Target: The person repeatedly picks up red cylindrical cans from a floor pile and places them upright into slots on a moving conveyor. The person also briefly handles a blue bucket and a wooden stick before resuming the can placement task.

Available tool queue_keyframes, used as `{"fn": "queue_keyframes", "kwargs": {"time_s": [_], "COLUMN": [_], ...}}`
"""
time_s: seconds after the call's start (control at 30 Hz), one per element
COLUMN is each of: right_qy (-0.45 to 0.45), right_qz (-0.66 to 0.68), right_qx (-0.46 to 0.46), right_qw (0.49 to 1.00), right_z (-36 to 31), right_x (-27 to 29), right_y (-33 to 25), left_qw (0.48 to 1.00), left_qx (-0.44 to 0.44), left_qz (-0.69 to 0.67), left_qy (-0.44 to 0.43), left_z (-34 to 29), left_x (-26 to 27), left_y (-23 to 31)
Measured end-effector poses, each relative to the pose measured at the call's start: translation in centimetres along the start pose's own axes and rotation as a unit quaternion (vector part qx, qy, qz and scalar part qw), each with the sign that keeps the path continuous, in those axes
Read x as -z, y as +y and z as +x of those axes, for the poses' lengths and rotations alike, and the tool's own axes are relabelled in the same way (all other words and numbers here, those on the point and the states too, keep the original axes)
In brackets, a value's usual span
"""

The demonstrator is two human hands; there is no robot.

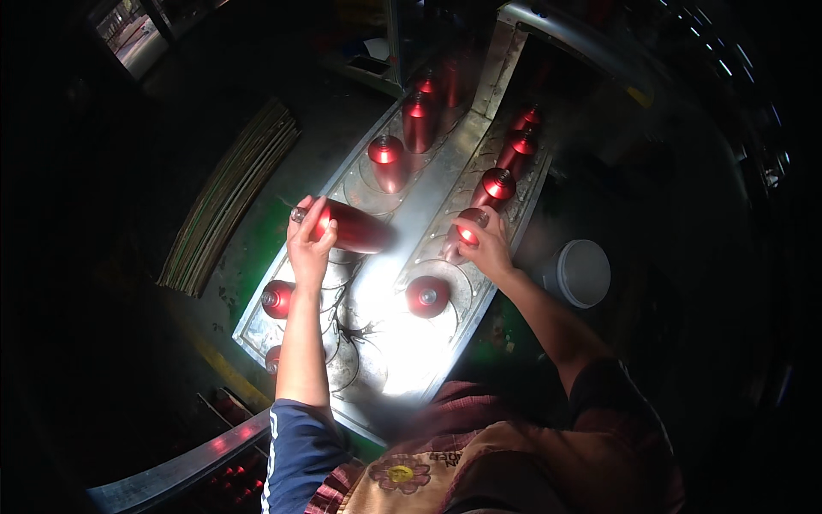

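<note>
Hands are apart, both occupied. Left hand (310,236) is wrapped round the upper part of a tilted red bottle (360,230), which lies nearly sideways above the counter (381,283), neck end to the left, base to the right. Right hand (486,240) has its fingers closed around the top of an upright bottle (470,224) at the counter's right side. Just beyond that, a shiny bottle (495,186) stands near, with more red bottles (517,154) in line behind it, the far ones dim. On the left side, past the tilted one, a single bottle (390,168) stands upright, then a taller-looking bottle (419,127) farther off. Nearer the body, a dark red bottle (428,296) stands within a ring mark under strong glare. Two more, a left-edge bottle (276,299) and a partly hidden bottle (273,360), sit beside the left forearm. Off the counter: white bucket (585,274) at right, stack of flat sheets (231,201) at left, metal rail (180,467) lower left with red items (240,484) below, too dark to tell. Person wears a tan apron (479,454) with a flower patch (401,474).
</note>
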State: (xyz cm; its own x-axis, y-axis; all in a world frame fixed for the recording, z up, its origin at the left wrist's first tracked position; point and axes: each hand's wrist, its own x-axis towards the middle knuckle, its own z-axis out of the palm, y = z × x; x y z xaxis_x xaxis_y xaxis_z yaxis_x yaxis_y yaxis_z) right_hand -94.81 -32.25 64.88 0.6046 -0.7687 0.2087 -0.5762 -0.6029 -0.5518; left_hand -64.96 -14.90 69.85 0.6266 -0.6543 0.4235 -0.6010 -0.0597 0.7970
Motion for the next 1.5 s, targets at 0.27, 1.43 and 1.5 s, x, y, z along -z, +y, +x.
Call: {"fn": "queue_keyframes", "kwargs": {"time_s": [0.27,1.43,1.5], "right_qy": [0.065,0.123,0.115], "right_qz": [-0.001,0.357,0.446], "right_qx": [0.055,-0.109,-0.135], "right_qw": [0.996,0.919,0.877], "right_z": [2.9,1.2,-2.3], "right_x": [0.5,6.2,9.4], "right_y": [1.6,9.0,9.8], "left_qw": [0.976,0.980,0.996], "left_qx": [0.055,0.048,0.039], "left_qz": [0.209,0.189,-0.050], "left_qy": [-0.038,0.038,0.067], "left_z": [0.3,7.6,3.6], "left_x": [-5.2,-7.7,-7.5], "left_y": [-2.3,3.9,8.8]}}
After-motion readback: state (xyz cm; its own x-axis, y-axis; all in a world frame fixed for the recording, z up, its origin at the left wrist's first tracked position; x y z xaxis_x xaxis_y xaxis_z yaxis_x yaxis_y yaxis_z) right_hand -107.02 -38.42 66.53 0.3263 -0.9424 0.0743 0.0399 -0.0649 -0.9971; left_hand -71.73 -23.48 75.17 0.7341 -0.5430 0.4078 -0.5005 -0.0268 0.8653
